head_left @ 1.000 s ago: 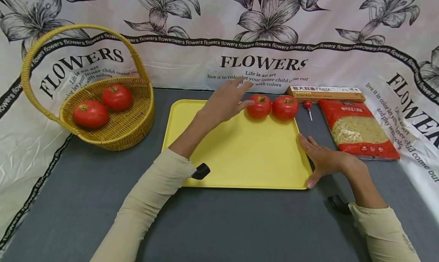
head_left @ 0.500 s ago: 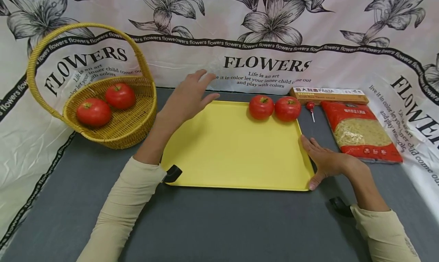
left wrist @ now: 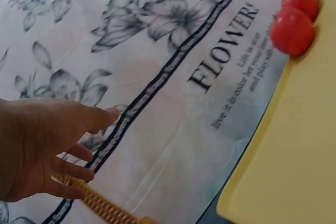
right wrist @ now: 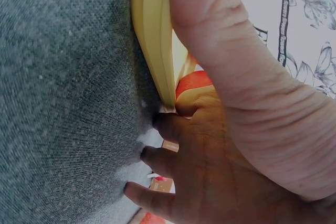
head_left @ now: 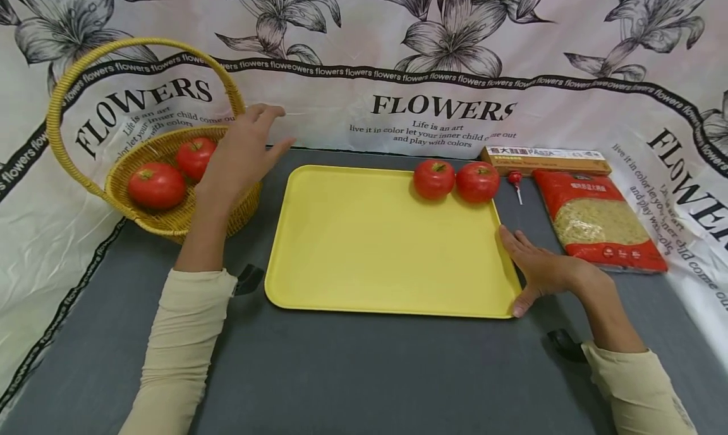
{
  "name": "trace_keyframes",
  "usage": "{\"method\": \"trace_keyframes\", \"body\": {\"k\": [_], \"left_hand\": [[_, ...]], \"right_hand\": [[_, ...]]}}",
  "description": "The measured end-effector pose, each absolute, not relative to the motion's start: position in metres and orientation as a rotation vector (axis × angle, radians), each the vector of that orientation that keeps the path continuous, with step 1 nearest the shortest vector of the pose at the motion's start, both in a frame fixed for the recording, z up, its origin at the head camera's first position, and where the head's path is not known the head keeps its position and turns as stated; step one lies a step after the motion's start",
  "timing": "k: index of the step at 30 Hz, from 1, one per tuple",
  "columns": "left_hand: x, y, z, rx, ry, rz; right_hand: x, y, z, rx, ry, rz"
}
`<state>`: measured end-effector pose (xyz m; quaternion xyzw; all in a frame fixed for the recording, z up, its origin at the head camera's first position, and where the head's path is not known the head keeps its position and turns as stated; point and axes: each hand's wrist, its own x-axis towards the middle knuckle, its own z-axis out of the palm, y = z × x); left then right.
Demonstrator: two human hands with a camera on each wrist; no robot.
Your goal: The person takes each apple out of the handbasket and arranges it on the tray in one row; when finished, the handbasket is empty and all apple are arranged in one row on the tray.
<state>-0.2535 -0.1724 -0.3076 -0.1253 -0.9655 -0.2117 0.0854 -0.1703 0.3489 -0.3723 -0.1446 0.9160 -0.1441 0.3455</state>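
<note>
My left hand (head_left: 241, 157) is over the right side of the yellow wicker basket (head_left: 248, 207), fingers spread with nothing in them. In the left wrist view its fingers overlap the basket's handle (left wrist: 107, 203). Inside the basket lie two red tomatoes, one in front (head_left: 157, 186) and one (head_left: 193, 157) partly behind the hand. My right hand (head_left: 537, 267) rests against the right edge of the yellow tray (head_left: 387, 251), its thumb at the near corner. Two more tomatoes, a left one (head_left: 434, 179) and a right one (head_left: 478, 182), sit side by side in the tray's far right corner.
Right of the tray lie a red bag of pasta (head_left: 603, 220), a small red-headed pick (head_left: 515, 181) and a long pasta box (head_left: 546, 160). A flower-printed sheet (head_left: 318, 119) hangs behind the grey table (head_left: 352, 372).
My left hand has swept left from beside the tray's tomatoes, across the tray, to the basket. The right hand has stayed at the tray's edge. The tomatoes have kept their places.
</note>
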Motion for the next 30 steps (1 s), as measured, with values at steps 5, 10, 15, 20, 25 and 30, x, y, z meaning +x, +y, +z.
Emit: {"method": "trace_keyframes", "body": {"k": [5, 10, 15, 20, 25, 30], "left_hand": [[-0.252, -0.206, -0.304, -0.228, -2.892, -0.685], [-0.251, -0.238, -0.305, -0.101, -2.912, -0.683], [-0.253, -0.262, -0.31, 0.011, -2.901, -0.67], [-0.252, -0.278, -0.317, 0.125, -2.983, -0.686], [-0.253, -0.284, -0.323, 0.173, -3.149, -0.666], [-0.253, -0.284, -0.328, 0.161, -3.31, -0.598]], "right_hand": [[-0.172, 0.348, -0.373, -0.383, 2.369, -0.382], [-0.173, 0.349, -0.376, -0.389, 2.369, -0.402], [-0.173, 0.354, -0.378, -0.386, 2.372, -0.438], [-0.172, 0.352, -0.375, -0.366, 2.37, -0.415], [-0.171, 0.349, -0.372, -0.349, 2.372, -0.39], [-0.17, 0.348, -0.373, -0.344, 2.372, -0.402]]}}
